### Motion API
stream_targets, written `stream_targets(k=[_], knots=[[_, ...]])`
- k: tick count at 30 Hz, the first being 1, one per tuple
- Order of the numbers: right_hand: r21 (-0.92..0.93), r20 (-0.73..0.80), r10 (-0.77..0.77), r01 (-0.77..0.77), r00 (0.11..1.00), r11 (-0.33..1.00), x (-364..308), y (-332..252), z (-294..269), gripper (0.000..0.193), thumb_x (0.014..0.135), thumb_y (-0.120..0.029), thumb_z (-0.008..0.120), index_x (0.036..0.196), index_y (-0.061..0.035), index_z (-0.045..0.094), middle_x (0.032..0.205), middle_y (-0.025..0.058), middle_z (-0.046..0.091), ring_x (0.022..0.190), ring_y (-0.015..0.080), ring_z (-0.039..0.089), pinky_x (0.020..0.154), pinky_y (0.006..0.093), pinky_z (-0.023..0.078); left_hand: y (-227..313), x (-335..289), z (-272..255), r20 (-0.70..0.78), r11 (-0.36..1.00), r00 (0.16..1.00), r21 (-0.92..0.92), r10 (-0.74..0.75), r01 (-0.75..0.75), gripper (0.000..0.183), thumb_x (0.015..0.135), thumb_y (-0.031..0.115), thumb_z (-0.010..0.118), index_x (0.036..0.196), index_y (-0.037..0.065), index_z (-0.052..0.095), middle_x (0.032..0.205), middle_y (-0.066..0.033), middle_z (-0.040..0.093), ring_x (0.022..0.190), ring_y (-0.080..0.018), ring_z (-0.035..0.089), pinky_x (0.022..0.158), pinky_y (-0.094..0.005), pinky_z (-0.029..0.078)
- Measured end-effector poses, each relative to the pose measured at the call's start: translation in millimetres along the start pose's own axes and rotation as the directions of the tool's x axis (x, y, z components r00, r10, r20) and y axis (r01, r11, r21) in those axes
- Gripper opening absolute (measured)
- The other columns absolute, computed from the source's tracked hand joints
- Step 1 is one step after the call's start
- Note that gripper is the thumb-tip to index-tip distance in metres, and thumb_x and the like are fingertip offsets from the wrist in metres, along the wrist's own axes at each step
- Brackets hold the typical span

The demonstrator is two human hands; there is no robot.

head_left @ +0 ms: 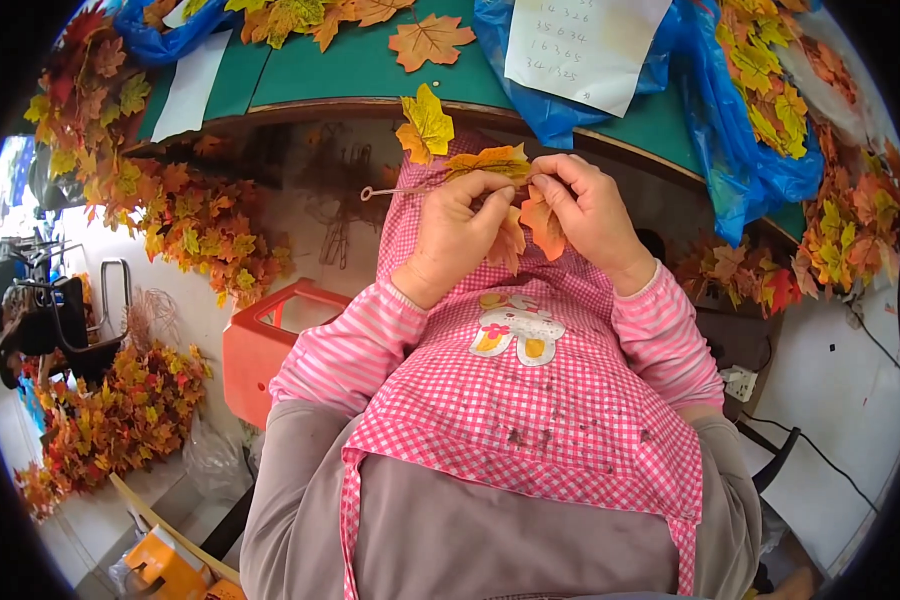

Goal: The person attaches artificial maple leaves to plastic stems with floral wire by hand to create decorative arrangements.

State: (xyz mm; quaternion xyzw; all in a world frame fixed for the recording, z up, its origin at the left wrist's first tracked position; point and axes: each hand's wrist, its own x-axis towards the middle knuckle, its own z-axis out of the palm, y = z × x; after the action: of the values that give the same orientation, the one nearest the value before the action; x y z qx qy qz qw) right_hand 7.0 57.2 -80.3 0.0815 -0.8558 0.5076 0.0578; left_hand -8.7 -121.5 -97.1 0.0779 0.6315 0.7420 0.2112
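- Leaf strand (488, 163) held up over the lap, and just behind it runs the curved edge of the green table (345, 75)!
- Pink checked apron (530, 400) spreads out underneath, a cartoon patch (517, 330) on its front.
- Blue plastic (745, 185) drapes over the table's edge, off to the right.
- Left hand (457, 230) has the strand, thumb and forefinger pinched tight.
- Right hand (595, 210), just beside it, pinching the strand too!
- Orange leaf (545, 225) dangles below those fingertips.
- Yellow leaf (427, 122) stands near; joined to the strand? Can't tell.
- Wire loop (367, 194) pokes out left of the left hand.
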Motion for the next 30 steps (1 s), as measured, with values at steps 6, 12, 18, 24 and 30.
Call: stream_targets(k=[6, 12, 18, 24, 30], knots=[[-0.170, 0.013, -0.129, 0.130, 0.992, 0.977, -2, 1, 1, 0.007, 0.087, -0.008, 0.061, 0.093, -0.0039, 0.063, 0.082, 0.0079, 0.063, 0.081, 0.0262, 0.060, 0.078, 0.0363, 0.045, -1, 0, 0, -0.016, 0.991, 0.998, 0.121, 0.063, -0.060, 0.009, 0.093, 0.003, 0.057, 0.095, -0.003, 0.063, 0.067, -0.0024, 0.061, 0.052, -0.0078, 0.057, 0.046, -0.0211, 0.045], [-0.340, 0.052, -0.301, 0.300, 0.952, 0.891, 1, 2, 8, 0.009, 0.082, -0.005, 0.063, 0.091, -0.0061, 0.062, 0.081, 0.0065, 0.062, 0.083, 0.0258, 0.058, 0.080, 0.0364, 0.044, -13, 8, -5, -0.004, 0.912, 0.983, 0.375, 0.184, -0.169, 0.009, 0.090, 0.004, 0.060, 0.093, -0.003, 0.065, 0.068, -0.0004, 0.061, 0.060, -0.0037, 0.054, 0.051, -0.0199, 0.043], [0.301, 0.157, 0.167, -0.208, 0.973, 0.931, 5, 9, 2, 0.014, 0.084, -0.006, 0.061, 0.097, -0.0002, 0.062, 0.087, 0.0152, 0.064, 0.081, 0.0304, 0.065, 0.073, 0.0361, 0.052, -8, 10, -4, 0.008, 0.894, 0.977, 0.402, 0.214, -0.199, 0.012, 0.089, 0.006, 0.062, 0.095, -0.003, 0.066, 0.071, -0.0030, 0.065, 0.062, -0.0064, 0.058, 0.054, -0.0229, 0.046], [-0.013, 0.097, -0.072, 0.074, 0.993, 0.997, 0, 20, 8, 0.012, 0.084, -0.011, 0.064, 0.092, -0.0023, 0.063, 0.087, 0.0182, 0.064, 0.078, 0.0362, 0.063, 0.070, 0.0399, 0.051, -11, 5, -13, 0.020, 0.749, 0.946, 0.605, 0.325, -0.270, 0.015, 0.085, 0.010, 0.065, 0.092, -0.003, 0.066, 0.074, -0.0151, 0.067, 0.065, -0.0167, 0.066, 0.058, -0.0307, 0.051], [0.013, 0.096, -0.025, 0.024, 0.995, 1.000, -5, 10, 18, 0.011, 0.085, -0.004, 0.060, 0.095, 0.0009, 0.061, 0.085, 0.0166, 0.063, 0.079, 0.0306, 0.064, 0.070, 0.0346, 0.050, -26, 0, -9, -0.023, 0.862, 0.969, 0.463, 0.245, -0.207, 0.012, 0.088, 0.005, 0.061, 0.096, -0.003, 0.065, 0.074, -0.0077, 0.067, 0.066, -0.0113, 0.065, 0.058, -0.0248, 0.050]])
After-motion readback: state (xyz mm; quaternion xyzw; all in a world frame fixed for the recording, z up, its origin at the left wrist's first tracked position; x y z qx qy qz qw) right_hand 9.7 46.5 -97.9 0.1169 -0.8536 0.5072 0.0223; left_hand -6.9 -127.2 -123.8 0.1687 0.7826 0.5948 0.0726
